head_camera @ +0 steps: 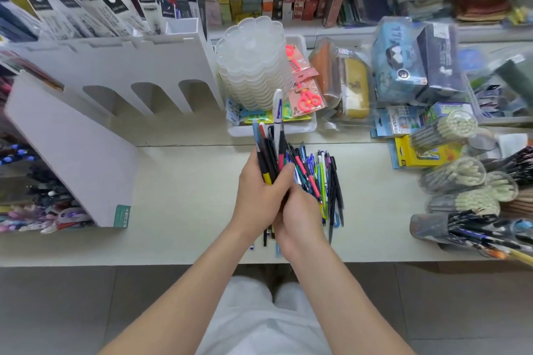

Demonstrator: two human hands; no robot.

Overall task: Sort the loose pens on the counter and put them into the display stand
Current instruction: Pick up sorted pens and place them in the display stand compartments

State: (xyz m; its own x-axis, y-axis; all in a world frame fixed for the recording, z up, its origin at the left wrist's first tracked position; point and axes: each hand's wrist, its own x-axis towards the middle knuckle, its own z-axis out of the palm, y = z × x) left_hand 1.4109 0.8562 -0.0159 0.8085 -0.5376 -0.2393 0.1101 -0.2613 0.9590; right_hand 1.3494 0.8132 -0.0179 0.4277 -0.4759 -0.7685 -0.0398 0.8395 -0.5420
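Note:
My left hand grips a bunch of pens upright over the counter; a white pen sticks up tallest among dark and red ones. My right hand cups the lower ends of the same bunch from the right. A pile of loose pens, blue, green, pink and black, lies on the counter just right of my hands. The white display stand with arched slots stands at the left, apart from my hands.
A stack of clear scalloped trays and packed scissors sit in a white tray behind the pens. Tubs of pencils crowd the right side. Filled pen racks are left of the stand. The counter edge runs in front.

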